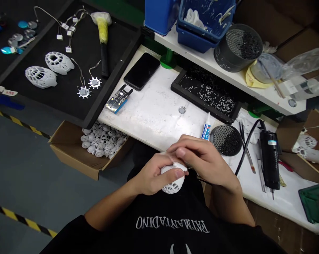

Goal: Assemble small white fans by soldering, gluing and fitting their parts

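My left hand is wrapped round a white perforated plastic shell, its thumb lying across the top. My right hand is bent over the shell's far end, fingers closed against it; its fingertips are partly hidden, and a thin pale wire or thread shows between the hands. Both hands are in front of my body, at the near edge of the white table. Just beyond my right hand lies a blue and white glue tube, beside a round dish of black bits.
Left, a black tray holds two white shells, wired parts and a hammer-like tool. Below it is a box of white pieces. A phone, circuit board, bead tray and black rotary tool lie about the table.
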Demonstrator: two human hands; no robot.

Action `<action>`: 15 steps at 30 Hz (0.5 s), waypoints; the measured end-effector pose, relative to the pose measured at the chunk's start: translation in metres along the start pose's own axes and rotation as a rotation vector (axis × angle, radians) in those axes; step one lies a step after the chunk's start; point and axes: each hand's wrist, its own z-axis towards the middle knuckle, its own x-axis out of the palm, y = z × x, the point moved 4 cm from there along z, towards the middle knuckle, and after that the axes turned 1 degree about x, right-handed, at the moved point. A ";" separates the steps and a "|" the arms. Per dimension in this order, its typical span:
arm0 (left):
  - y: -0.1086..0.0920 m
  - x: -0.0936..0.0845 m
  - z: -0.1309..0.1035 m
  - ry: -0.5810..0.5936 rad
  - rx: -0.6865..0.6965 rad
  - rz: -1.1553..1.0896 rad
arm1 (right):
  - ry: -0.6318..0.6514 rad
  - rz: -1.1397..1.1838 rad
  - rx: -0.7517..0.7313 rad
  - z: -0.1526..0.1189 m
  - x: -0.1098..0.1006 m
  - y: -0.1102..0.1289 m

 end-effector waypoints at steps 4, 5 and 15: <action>-0.001 -0.009 0.000 -0.122 0.129 0.012 | -0.105 -0.111 -0.074 -0.018 -0.002 -0.003; -0.002 -0.011 -0.001 -0.155 0.164 0.036 | -0.116 -0.145 -0.112 -0.022 0.000 -0.002; -0.016 -0.007 -0.005 -0.164 0.401 0.393 | -0.056 -0.346 -0.312 -0.038 0.008 0.008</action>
